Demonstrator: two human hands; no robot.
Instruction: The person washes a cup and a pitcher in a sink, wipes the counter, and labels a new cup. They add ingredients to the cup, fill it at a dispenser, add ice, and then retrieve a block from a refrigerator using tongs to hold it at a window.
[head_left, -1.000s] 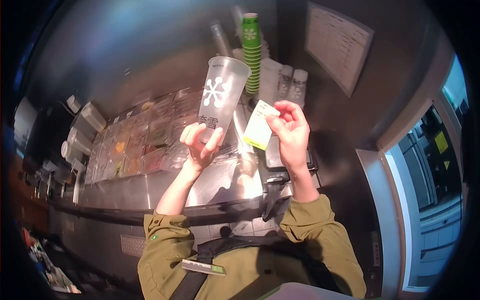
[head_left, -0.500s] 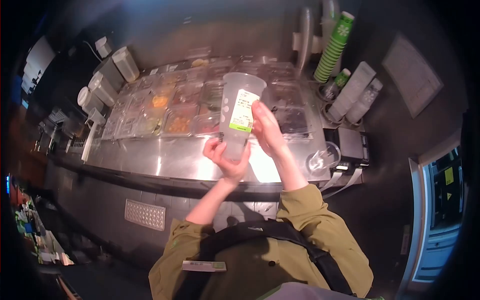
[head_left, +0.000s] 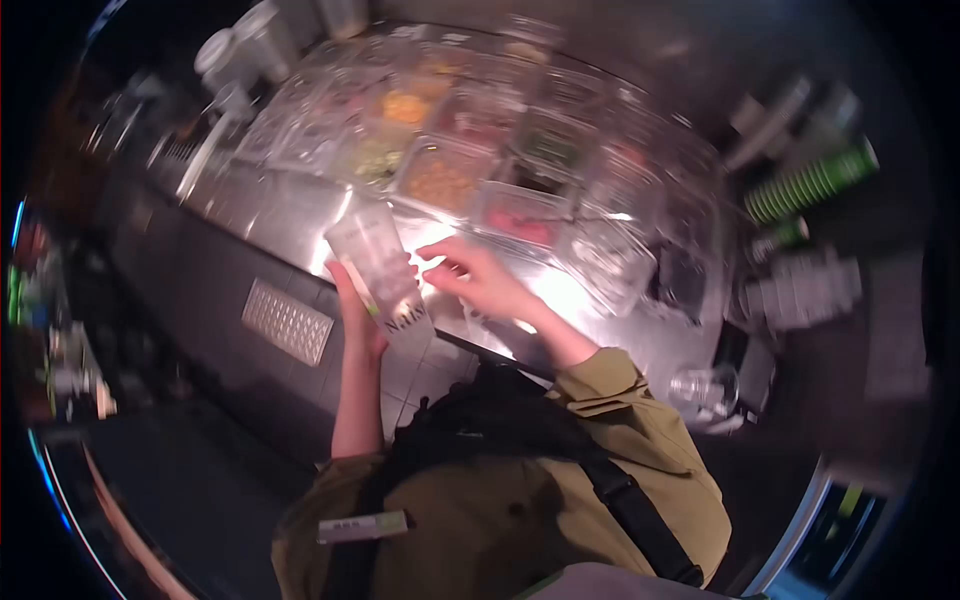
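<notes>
A tall translucent plastic cup (head_left: pixel 378 262) with dark lettering is tilted over the counter's front edge. My left hand (head_left: pixel 357 310) is closed round its left side, and some fingertips show at its right side. The label on the cup is turned mostly out of sight. Just right of the cup, my right hand (head_left: pixel 478 275) has its fingers bent and apart, with nothing visible in them. Behind my hands stand clear tubs of toppings, among them one with orange-brown pieces (head_left: pixel 440 180) and one with pink-red contents (head_left: pixel 525 220).
The steel counter (head_left: pixel 250 205) holds the tubs. White containers (head_left: pixel 232 60) stand at the back left. A stack of green cups (head_left: pixel 815 182) leans at the right, above a clear vessel (head_left: pixel 705 388) and a dark machine (head_left: pixel 752 360). A perforated plate (head_left: pixel 288 322) lies lower left.
The cup has moved left and lower and turned, so its lettering shows instead of its label. My right hand has let go of the cup. The view has swung and blurred.
</notes>
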